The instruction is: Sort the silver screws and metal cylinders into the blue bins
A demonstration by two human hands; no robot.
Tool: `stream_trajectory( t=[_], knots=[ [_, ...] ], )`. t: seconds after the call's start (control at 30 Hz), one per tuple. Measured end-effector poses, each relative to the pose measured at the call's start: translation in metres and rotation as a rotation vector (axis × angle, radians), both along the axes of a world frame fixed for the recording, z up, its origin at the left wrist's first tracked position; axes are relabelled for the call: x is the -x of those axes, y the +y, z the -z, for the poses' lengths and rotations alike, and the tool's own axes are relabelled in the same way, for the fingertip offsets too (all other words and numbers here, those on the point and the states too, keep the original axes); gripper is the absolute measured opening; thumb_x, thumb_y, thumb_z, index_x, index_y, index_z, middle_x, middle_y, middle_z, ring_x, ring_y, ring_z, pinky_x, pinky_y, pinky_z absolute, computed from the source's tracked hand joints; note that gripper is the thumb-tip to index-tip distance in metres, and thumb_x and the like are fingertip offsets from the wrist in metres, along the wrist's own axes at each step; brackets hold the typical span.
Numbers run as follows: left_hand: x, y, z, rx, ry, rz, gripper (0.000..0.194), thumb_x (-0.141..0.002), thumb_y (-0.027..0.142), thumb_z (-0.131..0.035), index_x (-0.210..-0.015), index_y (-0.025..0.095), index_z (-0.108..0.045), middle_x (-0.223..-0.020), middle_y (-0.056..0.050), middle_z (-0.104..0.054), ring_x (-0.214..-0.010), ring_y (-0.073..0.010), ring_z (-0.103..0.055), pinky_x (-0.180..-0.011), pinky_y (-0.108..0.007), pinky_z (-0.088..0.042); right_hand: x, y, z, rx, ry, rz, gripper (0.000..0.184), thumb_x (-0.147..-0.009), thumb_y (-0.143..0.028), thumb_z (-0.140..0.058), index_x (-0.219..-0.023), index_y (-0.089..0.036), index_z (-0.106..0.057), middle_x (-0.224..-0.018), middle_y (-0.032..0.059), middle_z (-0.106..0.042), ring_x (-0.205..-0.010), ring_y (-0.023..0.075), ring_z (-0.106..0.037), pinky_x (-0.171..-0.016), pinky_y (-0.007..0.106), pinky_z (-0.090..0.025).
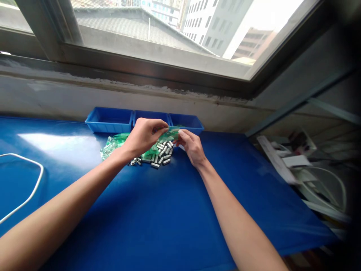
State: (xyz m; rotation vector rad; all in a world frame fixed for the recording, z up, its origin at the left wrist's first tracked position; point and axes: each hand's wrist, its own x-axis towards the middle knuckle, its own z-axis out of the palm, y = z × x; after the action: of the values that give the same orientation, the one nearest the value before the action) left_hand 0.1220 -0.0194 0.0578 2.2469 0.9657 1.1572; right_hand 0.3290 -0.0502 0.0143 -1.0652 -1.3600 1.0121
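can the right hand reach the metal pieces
Probably yes: the right hand is close to the metal pieces, whose near side lies uncovered, but it would likely have to release the green bag.

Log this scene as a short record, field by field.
Left hand: pinching the left side of a green plastic piece
Right hand: pinching its right side
Below the hands: a pile of short silvery pieces
Left of pile: crumpled green and clear plastic
Behind: three blue bins in a row, against the wall
Far left: white cable on the blue tabletop
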Motion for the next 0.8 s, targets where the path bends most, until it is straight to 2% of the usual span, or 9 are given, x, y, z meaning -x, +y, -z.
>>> stream_trajectory(
  t=[0.13, 0.27, 0.4, 0.53, 0.67, 0.8],
  knots=[
    [0.001, 0.001, 0.000, 0.358, -0.149, 0.042, 0.030, -0.085, 0.041, -0.071, -0.094, 0.013, -0.079, -0.080, -0.007, -0.078, -0.068, -0.0173, -0.071, -0.062, -0.023, -0.053, 0.001, -0.001, 0.002, 0.096, 0.102, -0.055, 0.029, -0.074, -0.043, -0.085, -0.091, -0.021, -0.078, -0.081, 0.0012, -0.074, -0.065, 0.0126, -0.061, -0.066, 0.027, -0.052],
    [0.005, 0.002, 0.003, 0.452, -0.150, 0.052, 0.038, -0.081, 0.048, -0.075, -0.095, 0.013, -0.079, -0.083, -0.009, -0.078, -0.066, -0.0171, -0.070, -0.062, -0.024, -0.054, 0.004, -0.003, 0.000, 0.178, 0.151, -0.042, 0.032, -0.068, -0.041, -0.090, -0.087, -0.019, -0.077, -0.074, 0.0008, -0.074, -0.060, 0.0115, -0.063, -0.059, 0.025, -0.051],
    [0.012, 0.004, 0.001, 0.368, -0.041, 0.025, 0.041, -0.088, 0.053, -0.066, -0.098, 0.015, -0.078, -0.084, -0.008, -0.079, -0.070, -0.0187, -0.072, -0.064, -0.025, -0.054, 0.006, -0.004, -0.004, 0.275, 0.205, 0.026, 0.033, -0.064, -0.040, -0.092, -0.082, -0.017, -0.076, -0.069, 0.0003, -0.073, -0.058, 0.0117, -0.066, -0.056, 0.022, -0.052],
    [0.026, 0.010, -0.007, 0.110, 0.250, -0.021, 0.036, -0.095, 0.045, -0.058, -0.108, 0.018, -0.077, -0.095, -0.008, -0.080, -0.084, -0.0220, -0.075, -0.077, -0.029, -0.056, 0.006, 0.002, -0.004, 0.338, 0.359, 0.204, 0.033, -0.062, -0.037, -0.093, -0.081, -0.017, -0.073, -0.071, 0.0010, -0.074, -0.064, 0.0131, -0.072, -0.059, 0.020, -0.056],
    [0.041, 0.017, -0.013, -0.044, 0.553, 0.059, 0.035, -0.094, 0.041, -0.058, -0.113, 0.018, -0.077, -0.113, -0.011, -0.077, -0.105, -0.0279, -0.072, -0.093, -0.036, -0.054, 0.007, 0.009, -0.002, 0.286, 0.544, 0.299, 0.030, -0.065, -0.028, -0.092, -0.085, -0.020, -0.070, -0.088, 0.0020, -0.079, -0.091, 0.0171, -0.077, -0.075, 0.022, -0.062],
    [0.047, 0.018, -0.015, -0.058, 0.667, 0.088, 0.035, -0.091, 0.038, -0.062, -0.115, 0.019, -0.077, -0.113, -0.011, -0.077, -0.107, -0.0286, -0.071, -0.095, -0.035, -0.054, 0.012, 0.010, -0.004, 0.246, 0.627, 0.321, 0.027, -0.069, -0.024, -0.088, -0.088, -0.022, -0.068, -0.098, 0.0033, -0.080, -0.110, 0.0185, -0.074, -0.090, 0.025, -0.062]
  ],
)
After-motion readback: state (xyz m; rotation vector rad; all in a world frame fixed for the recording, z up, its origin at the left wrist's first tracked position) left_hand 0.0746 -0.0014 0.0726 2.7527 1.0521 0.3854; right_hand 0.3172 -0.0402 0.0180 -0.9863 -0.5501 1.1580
